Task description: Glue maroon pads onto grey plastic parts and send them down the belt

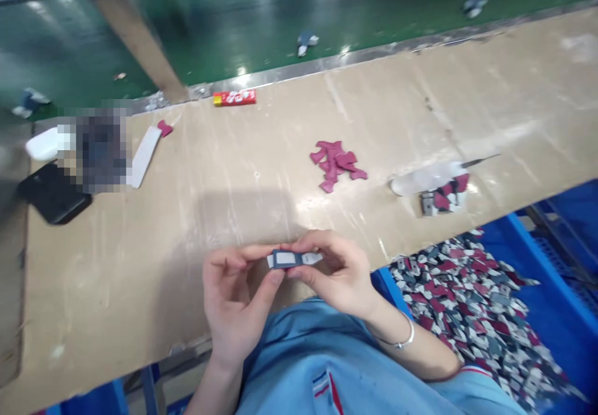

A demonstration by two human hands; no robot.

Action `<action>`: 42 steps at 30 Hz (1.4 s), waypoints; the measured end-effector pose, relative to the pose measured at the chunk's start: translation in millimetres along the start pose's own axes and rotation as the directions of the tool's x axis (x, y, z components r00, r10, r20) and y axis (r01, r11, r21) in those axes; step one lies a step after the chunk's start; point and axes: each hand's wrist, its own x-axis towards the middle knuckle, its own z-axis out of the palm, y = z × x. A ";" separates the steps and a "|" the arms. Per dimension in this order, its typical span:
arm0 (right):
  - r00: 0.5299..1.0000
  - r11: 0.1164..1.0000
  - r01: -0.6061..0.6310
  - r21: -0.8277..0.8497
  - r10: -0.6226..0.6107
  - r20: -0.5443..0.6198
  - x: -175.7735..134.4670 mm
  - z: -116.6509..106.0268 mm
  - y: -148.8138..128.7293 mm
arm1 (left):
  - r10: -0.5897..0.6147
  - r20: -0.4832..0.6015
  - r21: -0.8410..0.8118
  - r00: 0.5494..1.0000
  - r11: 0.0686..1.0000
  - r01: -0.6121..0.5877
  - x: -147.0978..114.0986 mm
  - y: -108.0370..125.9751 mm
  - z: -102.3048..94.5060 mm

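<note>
Between my two hands, just over the near edge of the workbench, is a small navy and white layered piece [286, 258] with a pale rectangle in its middle. My left hand [240, 296] pinches its left end between thumb and fingertips. The right end is pinched by my right hand [334, 268], which has a bracelet on its wrist. Past the hands lies a loose pile of dark red cut pieces [335, 164]. Further right, a white-handled pointed tool [427, 177] rests beside a small group of red, white and grey pieces [443, 198].
A blue bin [509, 234] full of similar pieces stands below the bench's right side. On the bench [187, 159] are a red packet [235, 97], a pale flat strip [146, 156] and a black case [53, 194]. A post [135, 35] rises at the back left.
</note>
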 end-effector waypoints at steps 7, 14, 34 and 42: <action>0.968 0.967 0.225 -0.124 -0.236 -0.086 -4.6 -22.1 7.5 | 0.080 0.391 0.254 0.917 0.948 -0.191 19.1 1.8 7.1; 0.882 0.947 0.127 -0.295 -0.244 -0.404 -25.0 -88.9 19.7 | 0.179 0.643 0.639 0.744 0.411 -0.651 171.1 32.8 26.4; 0.712 0.999 0.052 -0.016 -0.048 -0.701 -39.2 -122.0 -6.9 | 0.046 0.502 0.843 0.863 0.198 -0.501 398.4 60.4 84.8; 0.944 0.763 -0.111 0.637 0.281 -0.172 20.5 -108.8 4.3 | 0.151 0.694 0.708 0.704 0.035 -0.706 228.5 63.7 0.1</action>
